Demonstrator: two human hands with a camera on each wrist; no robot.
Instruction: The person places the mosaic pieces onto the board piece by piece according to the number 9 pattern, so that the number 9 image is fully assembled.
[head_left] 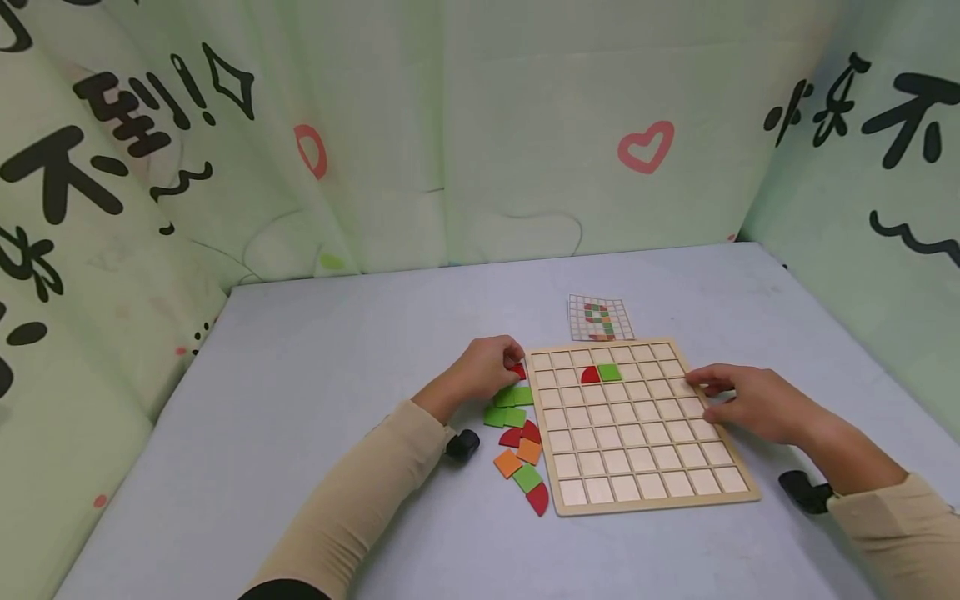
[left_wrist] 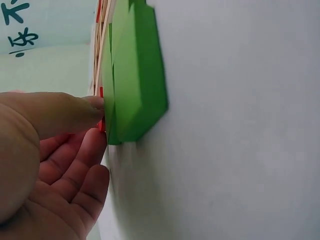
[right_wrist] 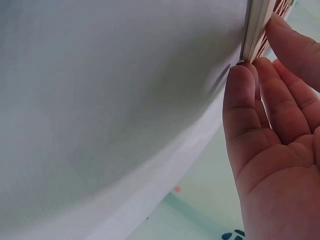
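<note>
My left hand (head_left: 489, 367) is beside the grid board's left edge, thumb and fingertips pinching a red quarter-circle tile (head_left: 518, 371). In the left wrist view only a thin red strip of that tile (left_wrist: 102, 123) shows between the fingertips, beside green square tiles (left_wrist: 135, 75). The wooden grid board (head_left: 651, 502) lies flat; a placed red quarter-circle tile (head_left: 591, 375) and a green square tile (head_left: 609, 372) sit side by side in its upper part. My right hand (head_left: 765, 404) rests against the board's right edge, its fingers slightly bent; the right wrist view shows thumb and fingertips touching the rim (right_wrist: 256, 30).
Left of the board lie loose green tiles (head_left: 506, 415), orange square tiles (head_left: 529, 451) and red quarter-circle tiles (head_left: 537, 498). A printed pattern card (head_left: 622, 321) lies behind the board. Printed curtains (head_left: 480, 167) surround the pale table (head_left: 337, 375).
</note>
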